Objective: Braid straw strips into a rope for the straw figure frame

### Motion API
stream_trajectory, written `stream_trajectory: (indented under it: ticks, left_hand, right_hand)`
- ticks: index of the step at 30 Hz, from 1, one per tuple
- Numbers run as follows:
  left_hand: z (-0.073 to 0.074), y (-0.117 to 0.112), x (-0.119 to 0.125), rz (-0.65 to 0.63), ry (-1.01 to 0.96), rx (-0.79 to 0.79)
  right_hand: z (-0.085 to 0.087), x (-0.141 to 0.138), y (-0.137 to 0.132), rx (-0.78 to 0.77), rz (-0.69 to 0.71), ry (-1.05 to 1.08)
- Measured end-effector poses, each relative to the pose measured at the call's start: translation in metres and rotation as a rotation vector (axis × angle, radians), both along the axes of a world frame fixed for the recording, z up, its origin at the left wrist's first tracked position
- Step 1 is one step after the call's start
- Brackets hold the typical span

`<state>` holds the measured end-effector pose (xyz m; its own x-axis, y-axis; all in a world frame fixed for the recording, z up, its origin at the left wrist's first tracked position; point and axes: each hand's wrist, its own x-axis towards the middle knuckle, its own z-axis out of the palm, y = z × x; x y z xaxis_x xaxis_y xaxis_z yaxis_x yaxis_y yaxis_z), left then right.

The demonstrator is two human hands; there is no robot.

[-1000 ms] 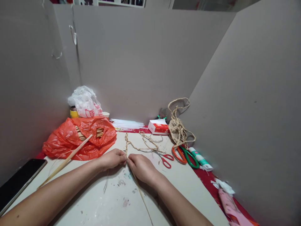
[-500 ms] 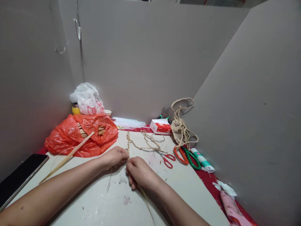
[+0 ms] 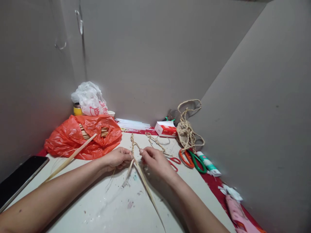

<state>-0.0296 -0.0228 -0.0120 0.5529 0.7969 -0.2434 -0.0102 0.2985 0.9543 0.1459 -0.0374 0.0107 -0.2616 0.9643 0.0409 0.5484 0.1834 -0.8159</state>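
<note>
A thin braided straw cord (image 3: 132, 142) runs away from me across the white board (image 3: 116, 207). My left hand (image 3: 118, 158) is closed, pinching the cord's near end. My right hand (image 3: 156, 163) sits just right of it, fingers curled and pinching a loose straw strand near the braid. Two flat straw strips (image 3: 145, 184) trail from the pinch toward me over the board. A thinner wisp (image 3: 110, 183) lies under my left wrist.
An orange plastic bag (image 3: 82, 137) with wooden sticks and one long stick (image 3: 70, 158) lies left. A phone (image 3: 19, 179) is at the left edge. Red scissors (image 3: 173, 161), orange-green scissors (image 3: 193, 160), a glue tube (image 3: 207, 163), a twine bundle (image 3: 186, 131) and a small box (image 3: 165, 128) stand right.
My right hand has moved up and to the right, away from my left hand. The loose straw strips now spread apart on the board below the braid.
</note>
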Motion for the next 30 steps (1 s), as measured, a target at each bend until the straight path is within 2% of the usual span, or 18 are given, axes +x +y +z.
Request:
stream_trajectory:
  ticks: [3, 5, 11, 15, 20, 23, 26, 30]
  left_hand:
    - [-0.001, -0.001, 0.000, -0.011, -0.007, 0.002]
    - [0.000, -0.001, 0.000, -0.015, 0.010, 0.006]
    - [-0.001, 0.000, 0.001, -0.063, 0.075, -0.017]
    - [-0.001, 0.000, 0.001, -0.059, 0.141, -0.015]
    - [0.004, -0.001, -0.002, -0.127, 0.291, 0.075]
    - [0.019, -0.001, -0.011, -0.176, 0.546, 0.190]
    - [0.044, 0.004, -0.028, -0.163, 0.820, 0.301]
    - [0.077, 0.015, -0.063, 0.120, 1.177, 0.671]
  right_hand:
    - [-0.018, -0.009, 0.007, -0.349, 0.098, 0.219]
    - [-0.026, -0.013, 0.009, -0.493, 0.134, 0.290]
    - [-0.031, -0.006, 0.017, -0.613, 0.198, 0.314]
    - [-0.031, -0.003, 0.020, -0.710, 0.249, 0.404]
    - [-0.032, -0.004, 0.019, -0.706, 0.242, 0.432]
    - [-0.030, -0.004, 0.019, -0.726, 0.237, 0.441]
    - [-0.027, -0.005, 0.020, -0.746, 0.240, 0.444]
    - [-0.027, -0.004, 0.022, -0.762, 0.235, 0.434]
